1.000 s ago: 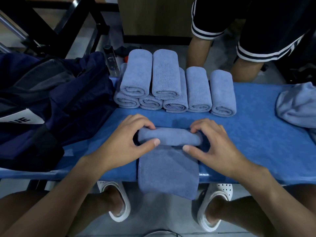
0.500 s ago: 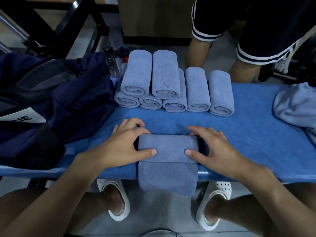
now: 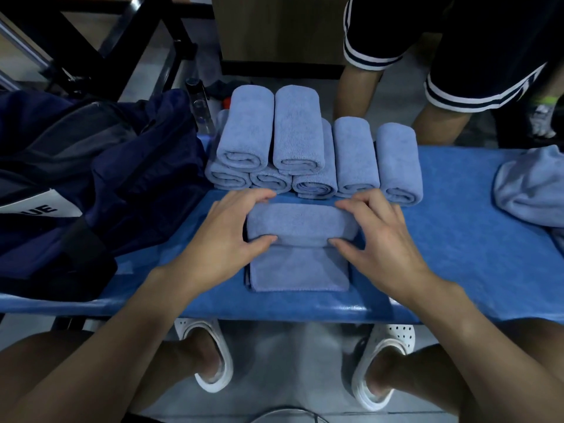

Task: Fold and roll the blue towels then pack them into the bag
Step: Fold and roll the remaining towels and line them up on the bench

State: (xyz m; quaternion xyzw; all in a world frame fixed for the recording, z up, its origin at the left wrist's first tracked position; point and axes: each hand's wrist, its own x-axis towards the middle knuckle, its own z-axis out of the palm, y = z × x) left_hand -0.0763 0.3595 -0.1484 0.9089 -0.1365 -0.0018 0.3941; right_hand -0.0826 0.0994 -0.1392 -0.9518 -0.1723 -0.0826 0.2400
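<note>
Vs 0.5 s ago: the half-rolled towel (image 3: pixel 300 224) is thicker and has travelled toward the far side. It now sits just short of the stack of rolled towels (image 3: pixel 297 138). Its unrolled tail (image 3: pixel 299 271) is shorter and lies flat on the table (image 3: pixel 457 239), no longer hanging over the near edge. Left hand (image 3: pixel 229 236) and right hand (image 3: pixel 381 239) have moved with it, each clamping one end of the roll with fingers curled over the far side and thumbs tucked at the near seam. The bag (image 3: pixel 91 178) is unchanged at far left on the table; it is dark navy, slumped soft fabric with a white label patch. Towel material is pale blue terry with a fine nap and a stitched hem visible on the tail's near edge. The roll is a squat cylinder, slightly flattened under the hands. Stack: seven rolls visible, two on top of a row of five, with their spiral ends facing near. The table cover is a brighter blue with a smoother weave, glossy at the near lip. A loose towel (image 3: pixel 531 190) is crumpled at far right. Another person's bare legs (image 3: pixel 357 99) stand beyond the table. White perforated clogs (image 3: pixel 210 358) are on the floor at near.
</note>
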